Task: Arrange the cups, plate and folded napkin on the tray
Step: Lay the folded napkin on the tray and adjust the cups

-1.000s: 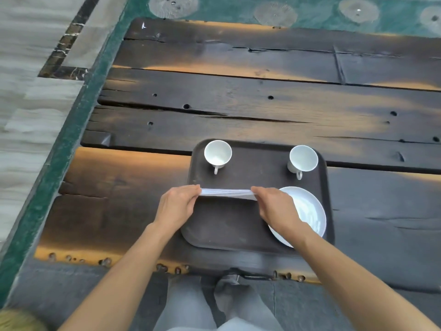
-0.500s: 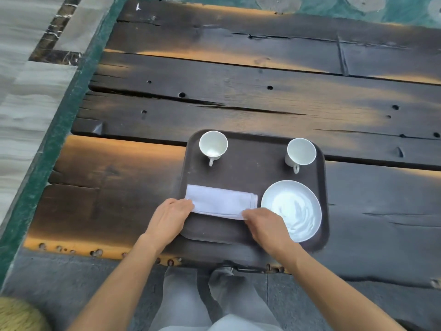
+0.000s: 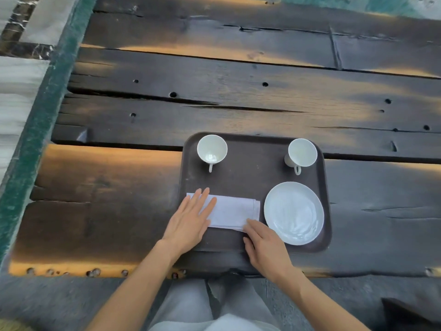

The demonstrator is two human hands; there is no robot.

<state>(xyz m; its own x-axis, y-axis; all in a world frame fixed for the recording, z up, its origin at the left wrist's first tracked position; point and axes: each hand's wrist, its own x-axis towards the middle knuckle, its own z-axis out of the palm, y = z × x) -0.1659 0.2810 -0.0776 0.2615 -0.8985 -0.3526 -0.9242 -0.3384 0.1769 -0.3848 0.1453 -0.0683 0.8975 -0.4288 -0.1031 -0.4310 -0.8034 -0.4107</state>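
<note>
Two white cups stand upright on the dark brown tray (image 3: 253, 185): the left cup (image 3: 212, 149) at about 11 o'clock of the tray, the right cup (image 3: 301, 152) at about 1 o'clock, both with the handle turned to 6 o'clock. No brand or writing can be read on anything. The left hand (image 3: 191, 219) lies flat on the left end of the folded napkin (image 3: 235, 211), its fingers (image 3: 202, 199) stretched out and close together, gripping nothing. The right hand (image 3: 266, 247) is also open; its fingers touch the napkin's corner at 5 o'clock. The napkin lies at 7 o'clock of the tray, just beside the white plate (image 3: 294, 212) at 4 o'clock. The tray rests on the dark wooden counter (image 3: 214, 108).
</note>
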